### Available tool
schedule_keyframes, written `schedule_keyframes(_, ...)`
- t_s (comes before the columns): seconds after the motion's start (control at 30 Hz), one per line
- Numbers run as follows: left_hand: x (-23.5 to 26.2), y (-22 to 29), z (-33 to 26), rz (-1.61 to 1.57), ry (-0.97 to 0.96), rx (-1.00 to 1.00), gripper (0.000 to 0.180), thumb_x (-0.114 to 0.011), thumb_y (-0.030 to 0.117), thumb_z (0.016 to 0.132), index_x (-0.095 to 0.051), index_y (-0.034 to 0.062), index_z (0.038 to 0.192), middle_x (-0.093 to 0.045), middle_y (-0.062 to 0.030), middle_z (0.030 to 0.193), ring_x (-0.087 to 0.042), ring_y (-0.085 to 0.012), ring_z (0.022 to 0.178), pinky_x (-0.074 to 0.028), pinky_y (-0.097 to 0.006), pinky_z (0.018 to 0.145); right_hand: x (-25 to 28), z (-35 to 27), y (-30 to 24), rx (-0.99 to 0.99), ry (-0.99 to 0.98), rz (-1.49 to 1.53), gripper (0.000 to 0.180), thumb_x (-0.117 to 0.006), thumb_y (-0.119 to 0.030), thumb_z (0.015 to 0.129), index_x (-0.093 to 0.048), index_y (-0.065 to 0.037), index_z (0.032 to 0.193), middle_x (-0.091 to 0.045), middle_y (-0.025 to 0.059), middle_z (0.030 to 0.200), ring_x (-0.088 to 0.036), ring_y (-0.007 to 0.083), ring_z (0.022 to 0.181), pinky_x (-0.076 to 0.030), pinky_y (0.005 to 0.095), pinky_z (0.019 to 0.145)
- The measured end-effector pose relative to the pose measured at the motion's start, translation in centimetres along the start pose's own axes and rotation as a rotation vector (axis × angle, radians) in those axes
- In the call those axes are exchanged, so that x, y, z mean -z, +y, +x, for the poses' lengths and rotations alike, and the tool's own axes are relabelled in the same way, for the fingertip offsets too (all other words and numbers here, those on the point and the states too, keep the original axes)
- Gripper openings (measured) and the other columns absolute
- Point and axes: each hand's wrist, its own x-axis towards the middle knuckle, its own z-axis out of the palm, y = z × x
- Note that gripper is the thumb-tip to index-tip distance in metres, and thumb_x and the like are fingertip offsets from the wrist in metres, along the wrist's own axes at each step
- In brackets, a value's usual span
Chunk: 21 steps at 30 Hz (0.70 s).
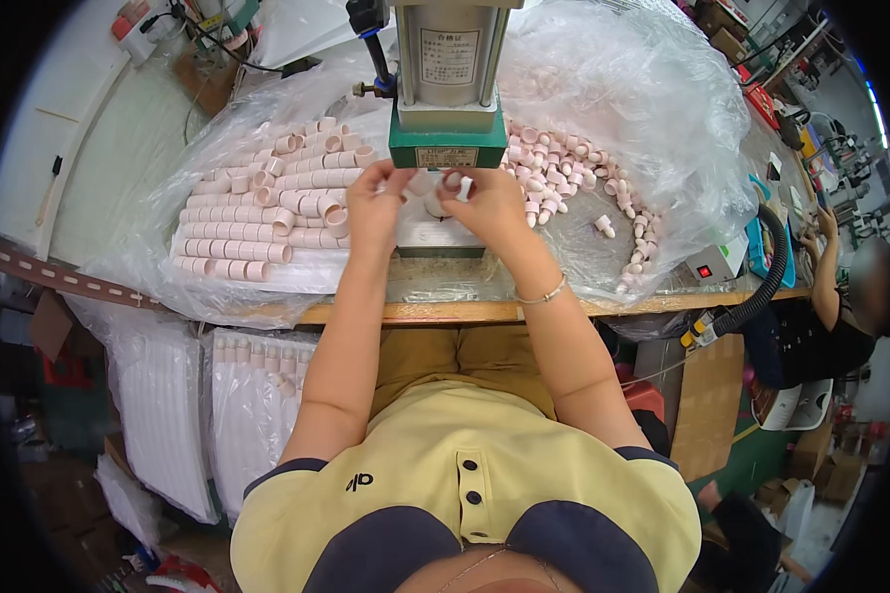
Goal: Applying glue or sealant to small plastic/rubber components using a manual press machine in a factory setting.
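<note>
Under the green head of a press (447, 148), both my hands meet over its metal base plate (440, 235). My right hand (494, 206) is closed, its thumb and fingers pinching a small pale pink cap (452, 182). Across from it, my left hand (376, 203) is closed too, fingertips pressed together beside a blurred whitish piece; what it grips is hard to make out. Rows of pale pink cylindrical caps (232, 215) lie to the left of my left hand. To the right is a heap of pink pieces with white rounded stems (554, 178).
Clear plastic sheeting (623, 74) covers the bench around the press. A box with a red switch (714, 265) and a black corrugated hose (773, 267) stand at right. White trays (158, 405) lean below the bench at left. A co-worker (811, 316) sits at far right.
</note>
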Motion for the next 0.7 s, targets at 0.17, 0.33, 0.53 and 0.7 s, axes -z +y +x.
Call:
schedule_keyframes(0.17, 5.3, -0.6, -0.1, -0.911, -0.252, 0.224, 0.021, -0.057, 0.021, 0.091, -0.058, 0.0043, 0.104, -0.060, -0.0055, 0.106, -0.057, -0.0148, 0.092, -0.047, -0.025, 0.067, -2.0, 0.4, 0.8, -0.096, -0.148, 0.018, 0.037, -0.076, -0.018, 0.065, -0.064, -0.005, 0.098, -0.066, 0.0077, 0.081, -0.061, 0.0217, 0.067, -0.048, 0.0326, 0.063)
schedule_keyframes(0.33, 9.1, 1.7, -1.7, -1.358, -0.098, 0.425, 0.031, -0.055, 0.031, 0.091, -0.055, 0.0037, 0.106, -0.060, -0.0069, 0.102, -0.054, -0.0249, 0.104, -0.053, -0.029, 0.073, 1.6, -1.4, 3.1, 0.091, 0.067, -0.104, 0.060, -0.083, -0.029, 0.062, -0.059, 0.000, 0.108, -0.060, 0.0188, 0.109, -0.057, 0.0306, 0.099, -0.046, 0.0380, 0.083)
schedule_keyframes(0.53, 13.2, 1.8, -2.3, -0.762, 0.103, 0.164, 0.015, -0.066, 0.019, 0.085, -0.057, 0.0113, 0.093, -0.062, -0.0029, 0.082, -0.062, -0.0159, 0.074, -0.044, -0.024, 0.049, 8.9, -6.8, 12.2, -0.292, 0.173, -0.681, 0.047, -0.076, -0.020, 0.070, -0.060, -0.008, 0.112, -0.056, 0.0167, 0.115, -0.051, 0.0364, 0.104, -0.042, 0.0411, 0.088)
schedule_keyframes(0.7, 11.7, 2.6, -3.4, 0.337, 0.203, -0.104, 0.027, -0.072, 0.025, 0.076, -0.059, 0.0086, 0.094, -0.063, -0.0056, 0.078, -0.063, -0.0199, 0.070, -0.048, -0.031, 0.056, 10.0, -10.0, 16.4, -0.342, -0.026, -0.654, 0.048, -0.075, -0.015, 0.070, -0.057, -0.007, 0.114, -0.059, 0.0164, 0.106, -0.055, 0.0321, 0.097, -0.045, 0.0390, 0.083)
